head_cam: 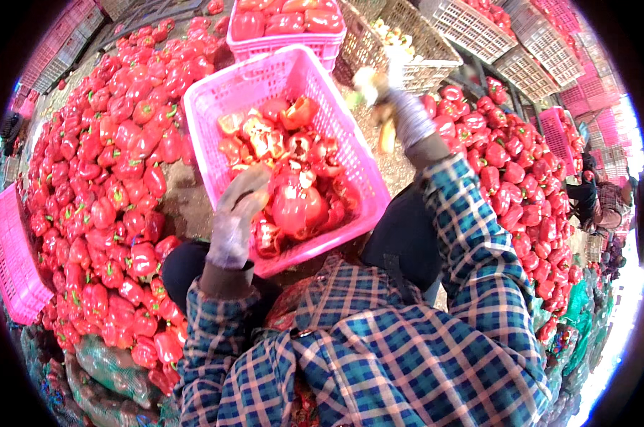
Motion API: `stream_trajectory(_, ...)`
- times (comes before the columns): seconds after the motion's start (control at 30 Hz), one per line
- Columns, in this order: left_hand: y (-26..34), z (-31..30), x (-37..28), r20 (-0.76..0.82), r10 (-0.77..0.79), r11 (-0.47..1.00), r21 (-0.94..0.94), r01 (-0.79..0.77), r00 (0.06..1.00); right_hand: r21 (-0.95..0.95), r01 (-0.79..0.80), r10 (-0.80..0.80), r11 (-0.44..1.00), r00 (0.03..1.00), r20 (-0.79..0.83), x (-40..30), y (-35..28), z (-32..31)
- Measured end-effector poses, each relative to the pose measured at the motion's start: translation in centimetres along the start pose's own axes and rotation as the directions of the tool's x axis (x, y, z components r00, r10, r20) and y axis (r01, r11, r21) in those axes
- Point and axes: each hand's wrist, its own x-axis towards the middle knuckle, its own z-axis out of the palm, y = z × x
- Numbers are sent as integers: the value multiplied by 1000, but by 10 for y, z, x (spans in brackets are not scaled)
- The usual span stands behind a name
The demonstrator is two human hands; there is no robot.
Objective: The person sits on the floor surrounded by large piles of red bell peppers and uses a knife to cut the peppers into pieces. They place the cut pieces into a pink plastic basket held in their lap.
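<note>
A pink plastic crate [364, 155] stands tilted before me, with cut, hollowed red bell peppers [300, 149] in it. My left hand [242, 197], in a pale glove, is over the crate's left part, at a large red bell pepper [298, 205]; whether it grips the pepper is unclear. My right hand [399, 101], gloved and blurred by motion, is right of the crate, near a beige plastic crate [434, 66] that holds pale pepper cores [394, 37]. Something whitish and a yellowish, handle-like piece show at the right hand; its fingers and what they hold are too blurred to tell.
Heaps of whole red bell peppers lie at the left [114, 144] and right [514, 176]. Another pink crate [287, 42] full of peppers stands beyond mine. Stacked crates [535, 69] rise at the upper right. Green net sacks [114, 368] lie lower left. A person [610, 203] is at far right.
</note>
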Motion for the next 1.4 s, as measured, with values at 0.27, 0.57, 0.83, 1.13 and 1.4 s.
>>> stream_trajectory(0.27,84,-92,-42,-233,289,943,235,-235,929,-151,9,-16,988,999,-49,-47,-29,34)
stream_trajectory(0.57,-175,-401,-153,-821,-198,760,217,613,536,-268,-377,436,887,875,210,-123,89,104)
stream_trajectory(0.83,-80,-402,-110,-857,284,17,454,891,431,-424,-293,342,857,939,44,-115,81,137)
stream_trajectory(1.13,-75,-450,-85,-952,197,103,256,961,233,-556,-245,390,794,908,156,-127,89,179)
stream_trajectory(1.4,-93,-441,-107,-936,-63,998,-57,28,347,-575,-261,488,776,825,284,-129,71,196)
